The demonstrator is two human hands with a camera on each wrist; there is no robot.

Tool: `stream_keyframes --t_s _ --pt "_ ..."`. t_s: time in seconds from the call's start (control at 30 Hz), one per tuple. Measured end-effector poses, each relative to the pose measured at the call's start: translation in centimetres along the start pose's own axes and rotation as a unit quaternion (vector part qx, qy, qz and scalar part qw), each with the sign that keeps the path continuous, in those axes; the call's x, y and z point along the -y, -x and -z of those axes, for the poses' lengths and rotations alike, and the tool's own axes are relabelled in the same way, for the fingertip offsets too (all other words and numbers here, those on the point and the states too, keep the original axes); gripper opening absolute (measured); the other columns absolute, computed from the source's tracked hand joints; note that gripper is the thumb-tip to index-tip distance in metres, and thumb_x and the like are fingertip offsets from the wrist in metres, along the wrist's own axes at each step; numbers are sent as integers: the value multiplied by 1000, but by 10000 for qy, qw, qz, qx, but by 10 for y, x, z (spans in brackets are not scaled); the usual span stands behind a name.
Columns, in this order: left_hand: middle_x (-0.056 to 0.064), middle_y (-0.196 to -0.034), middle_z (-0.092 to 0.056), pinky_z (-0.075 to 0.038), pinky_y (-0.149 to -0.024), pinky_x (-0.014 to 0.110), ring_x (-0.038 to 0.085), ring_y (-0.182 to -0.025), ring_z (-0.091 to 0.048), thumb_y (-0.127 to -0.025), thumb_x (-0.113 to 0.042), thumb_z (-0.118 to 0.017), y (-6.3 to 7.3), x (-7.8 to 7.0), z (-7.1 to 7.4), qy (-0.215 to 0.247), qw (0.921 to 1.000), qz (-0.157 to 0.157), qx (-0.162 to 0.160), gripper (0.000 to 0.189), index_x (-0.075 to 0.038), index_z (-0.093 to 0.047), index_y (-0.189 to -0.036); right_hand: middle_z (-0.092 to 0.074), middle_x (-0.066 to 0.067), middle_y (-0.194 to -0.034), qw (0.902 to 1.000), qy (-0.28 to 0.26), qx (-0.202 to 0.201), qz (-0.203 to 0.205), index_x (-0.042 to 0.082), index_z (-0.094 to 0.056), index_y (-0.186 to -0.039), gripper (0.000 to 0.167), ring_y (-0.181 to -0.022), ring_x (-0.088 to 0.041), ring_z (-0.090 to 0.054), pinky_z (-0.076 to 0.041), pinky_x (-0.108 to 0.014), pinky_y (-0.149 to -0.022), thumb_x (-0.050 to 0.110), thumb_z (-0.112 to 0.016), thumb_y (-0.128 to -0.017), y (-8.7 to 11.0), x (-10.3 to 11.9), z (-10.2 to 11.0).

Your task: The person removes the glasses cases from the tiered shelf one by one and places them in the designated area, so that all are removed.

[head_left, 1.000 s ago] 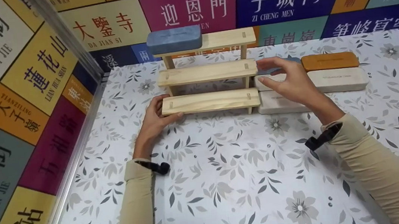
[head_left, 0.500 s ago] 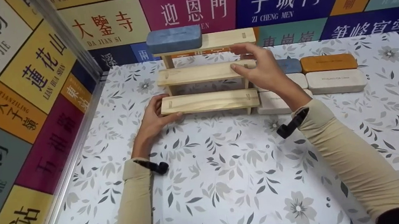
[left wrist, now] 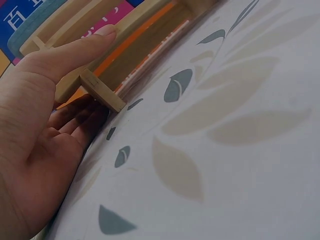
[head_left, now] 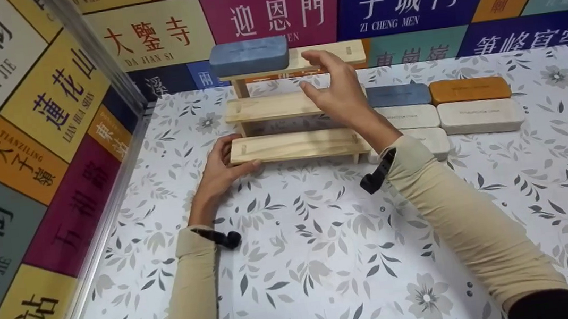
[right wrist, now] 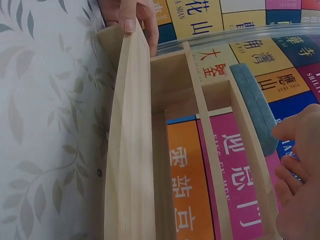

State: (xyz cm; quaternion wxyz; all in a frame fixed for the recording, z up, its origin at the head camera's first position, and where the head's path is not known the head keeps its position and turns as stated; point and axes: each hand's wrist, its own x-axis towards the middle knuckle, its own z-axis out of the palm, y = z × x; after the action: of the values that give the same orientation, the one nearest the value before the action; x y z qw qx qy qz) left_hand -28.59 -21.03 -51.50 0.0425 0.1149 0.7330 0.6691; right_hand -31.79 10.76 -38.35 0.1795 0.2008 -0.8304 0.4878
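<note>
A three-tier stand of pale wood (head_left: 288,145) rises in steps toward the back wall. My left hand (head_left: 218,167) grips the left end of its lowest tier. In the left wrist view my thumb (left wrist: 95,42) lies along the wood, with the fingers around behind a short leg (left wrist: 102,92). A grey-blue rounded oblong case (head_left: 249,56) rests on the left half of the top tier. My right hand (head_left: 343,94) is raised over the stand's right side with nothing in it, thumb and fingers apart. In the right wrist view its fingers (right wrist: 287,130) are close to the case (right wrist: 253,107).
Right of the stand, several similar cases lie side by side: a blue one (head_left: 399,96), an orange one (head_left: 470,89), and white ones (head_left: 481,116). A floral cloth (head_left: 301,264) covers the table. Panels with large characters (head_left: 267,14) stand behind and at left.
My right hand has moved left and up, from beside the cases to over the stand's upper tiers near the blue case. My left hand has stayed on the lowest tier.
</note>
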Motion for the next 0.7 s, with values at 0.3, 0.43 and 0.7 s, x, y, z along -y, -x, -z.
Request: stream_keyframes --t_s 0.3,0.43,0.7 --pt "11 -147 -63 -47 -117 39 25 -135 -62 -87 -11 -92 1 0 2 -114 9999 -34 -34 80 -10 -49 -154 -64 -12 -153 9987 486 50 -171 9 -59 -152 53 -141 -29 -59 -45 -44 -120 16 -75 -102 -8 2 -12" --pt "11 -147 -63 -48 -116 38 25 -134 -62 -86 -10 -93 1 1 1 -69 10000 -23 -67 81 -10 -49 -153 -62 -11 -155 9986 463 118 -239 11 -58 -153 53 -144 -28 -57 -46 -44 -121 16 -74 -103 -11 2 -14" --pt "10 -148 -63 -48 -117 37 25 -135 -62 -86 -11 -93 -1 2 1 -2 10000 -22 -13 81 -11 -49 -154 -56 -6 -161 9973 479 314 -460 14 -53 -157 57 -148 -25 -54 -44 -39 -123 20 -73 -105 -18 5 -14"
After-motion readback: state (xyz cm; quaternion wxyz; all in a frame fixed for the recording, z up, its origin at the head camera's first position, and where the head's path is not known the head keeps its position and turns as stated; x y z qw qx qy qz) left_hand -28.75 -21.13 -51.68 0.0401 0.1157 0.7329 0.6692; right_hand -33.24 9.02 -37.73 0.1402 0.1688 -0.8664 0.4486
